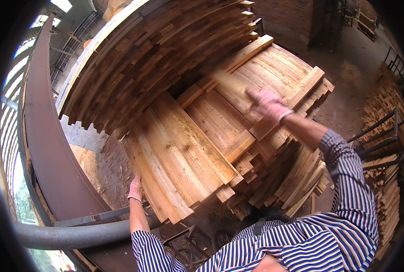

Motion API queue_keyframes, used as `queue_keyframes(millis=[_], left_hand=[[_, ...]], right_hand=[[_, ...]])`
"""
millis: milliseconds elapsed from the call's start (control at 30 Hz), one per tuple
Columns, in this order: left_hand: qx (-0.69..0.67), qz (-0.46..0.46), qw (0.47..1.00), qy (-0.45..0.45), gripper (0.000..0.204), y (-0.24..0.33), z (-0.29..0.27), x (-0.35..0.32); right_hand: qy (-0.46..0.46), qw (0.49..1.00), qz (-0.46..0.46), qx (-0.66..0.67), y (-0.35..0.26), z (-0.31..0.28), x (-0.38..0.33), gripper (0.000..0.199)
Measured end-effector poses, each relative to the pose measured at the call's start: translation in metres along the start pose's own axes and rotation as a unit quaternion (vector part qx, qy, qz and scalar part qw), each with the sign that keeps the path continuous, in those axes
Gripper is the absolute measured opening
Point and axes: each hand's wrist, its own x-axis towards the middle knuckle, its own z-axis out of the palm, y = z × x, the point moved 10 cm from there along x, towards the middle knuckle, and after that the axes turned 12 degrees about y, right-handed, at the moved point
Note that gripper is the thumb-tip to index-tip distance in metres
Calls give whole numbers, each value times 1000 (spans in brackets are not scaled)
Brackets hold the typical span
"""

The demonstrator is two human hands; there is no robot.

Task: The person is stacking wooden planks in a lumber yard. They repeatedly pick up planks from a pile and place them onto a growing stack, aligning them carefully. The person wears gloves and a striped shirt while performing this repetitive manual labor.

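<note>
A layer of pale wooden boards (175, 149) lies side by side on top of a stack in front of me. My left hand (135, 188), in a pink knit glove, is against the outer edge of the leftmost board; its fingers are mostly hidden there. Over the right part of the stack, my right hand (271, 106), gloved alike, is closed on a wooden board (233, 85) smeared by motion. Crosswise wooden strips (308, 86) lie on the right-hand layer. One crosswise block (239, 146) sits lower, beside the left boards' ends.
A tall pile of stacked boards (156, 54) rises directly behind. Along the left run a brown steel beam (52, 131) and a thick grey pipe (79, 236). More timber (388, 109) is piled at the far right, near metal rails (379, 131). Loose boards (297, 177) lean below the stack.
</note>
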Motion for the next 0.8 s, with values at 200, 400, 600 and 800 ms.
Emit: queue_keyframes(millis=[200,400,600,800], left_hand=[[1,-12,998,-54,61,-2,41,20],[-40,-1,996,-76,61,-13,47,20],[-73,-52,990,-109,62,-3,78,-12],[39,97,978,-182,61,-1,55,-32]], right_hand=[[-32,996,-50,72,-118,56,8,46],[-50,983,-40,172,-155,116,28,39],[-26,977,-7,212,-136,129,45,34],[96,976,-40,191,-131,59,8,47]])
